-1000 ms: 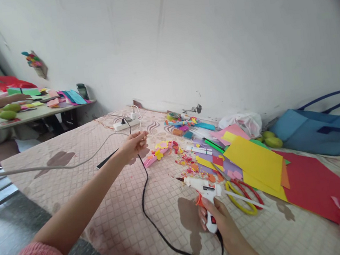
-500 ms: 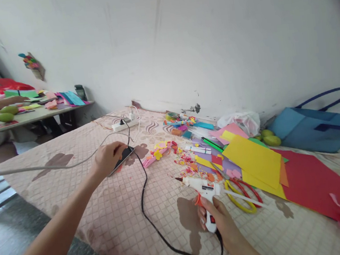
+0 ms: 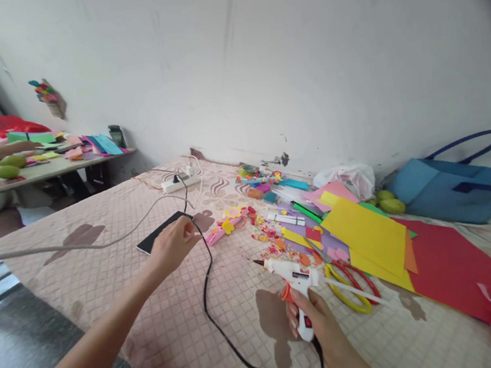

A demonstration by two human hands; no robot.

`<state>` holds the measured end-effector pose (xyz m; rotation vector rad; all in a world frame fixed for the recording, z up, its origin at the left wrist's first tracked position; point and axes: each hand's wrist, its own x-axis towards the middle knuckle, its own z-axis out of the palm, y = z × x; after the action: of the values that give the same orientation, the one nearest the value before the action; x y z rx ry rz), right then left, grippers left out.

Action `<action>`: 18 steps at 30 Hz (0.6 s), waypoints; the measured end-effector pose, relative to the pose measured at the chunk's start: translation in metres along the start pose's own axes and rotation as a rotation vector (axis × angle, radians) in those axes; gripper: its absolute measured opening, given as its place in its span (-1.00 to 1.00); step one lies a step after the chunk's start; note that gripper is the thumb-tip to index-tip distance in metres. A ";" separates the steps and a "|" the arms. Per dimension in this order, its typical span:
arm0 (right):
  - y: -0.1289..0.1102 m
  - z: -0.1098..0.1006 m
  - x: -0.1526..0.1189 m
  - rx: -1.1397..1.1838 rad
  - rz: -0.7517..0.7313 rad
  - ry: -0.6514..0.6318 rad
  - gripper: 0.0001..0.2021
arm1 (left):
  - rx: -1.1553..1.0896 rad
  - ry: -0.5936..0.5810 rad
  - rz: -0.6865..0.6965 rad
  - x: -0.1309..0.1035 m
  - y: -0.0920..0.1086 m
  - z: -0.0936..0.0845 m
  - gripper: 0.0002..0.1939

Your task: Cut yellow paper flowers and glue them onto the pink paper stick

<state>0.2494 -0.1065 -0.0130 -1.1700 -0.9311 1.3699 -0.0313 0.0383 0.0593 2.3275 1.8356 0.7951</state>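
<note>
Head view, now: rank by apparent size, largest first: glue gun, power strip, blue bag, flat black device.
1. Blue bag
2. Glue gun
3. Flat black device, partly covered by the left hand
4. Power strip

Apparent size only; the strip sits farther away.

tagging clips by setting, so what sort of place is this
Probably a craft room or a classroom used for paper crafts: the right hand holds a glue gun, scissors lie beside sheets of coloured paper, and a second table carries more coloured sheets.
</note>
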 end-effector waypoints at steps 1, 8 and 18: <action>0.000 0.000 0.000 -0.002 -0.002 0.000 -0.65 | -0.003 -0.010 0.031 0.004 0.005 0.006 -0.78; -0.002 0.002 0.001 0.004 -0.004 0.012 -0.66 | 0.120 -0.171 0.107 0.038 0.029 0.044 -0.65; 0.001 0.001 0.000 0.045 0.006 0.029 -0.68 | 0.184 -0.220 0.067 0.051 0.038 0.074 -0.66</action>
<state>0.2481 -0.1065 -0.0136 -1.1564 -0.8727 1.3683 0.0422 0.0938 0.0272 2.4806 1.8141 0.3702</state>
